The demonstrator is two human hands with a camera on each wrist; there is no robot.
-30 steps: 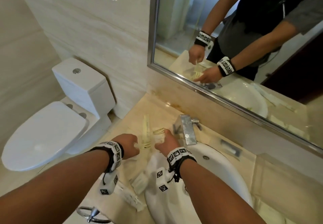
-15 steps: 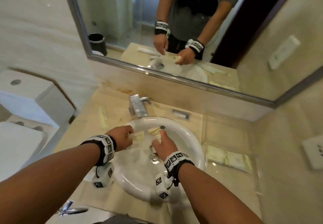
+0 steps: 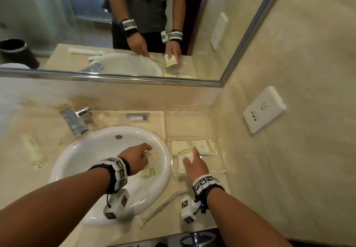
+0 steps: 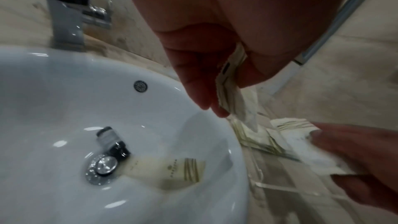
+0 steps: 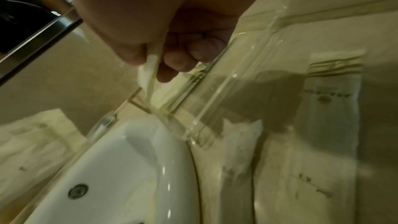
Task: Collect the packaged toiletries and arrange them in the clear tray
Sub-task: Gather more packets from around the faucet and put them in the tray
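Note:
The clear tray (image 3: 219, 162) sits on the counter right of the sink, with flat cream packets (image 3: 202, 146) lying in it. My right hand (image 3: 189, 157) is over the tray's near end and pinches a white packet (image 3: 182, 161), seen edge-on in the right wrist view (image 5: 150, 69). My left hand (image 3: 146, 153) hovers above the sink's right side and pinches another cream packet (image 4: 230, 91) between thumb and fingers. A cream tube with gold stripes (image 4: 170, 169) lies in the sink bowl beside the drain.
The white sink (image 3: 81, 150) and chrome tap (image 3: 74, 119) fill the counter's middle. A long packet (image 3: 34, 152) lies left of the sink, another long white one (image 3: 159, 206) at the front edge, and a small packet (image 3: 137, 116) by the back wall. A wall socket (image 3: 264, 110) is at right.
The view has swung right from the toilet side to the tray corner. Both hands carried their packets rightward across the sink; the right hand now reaches the tray.

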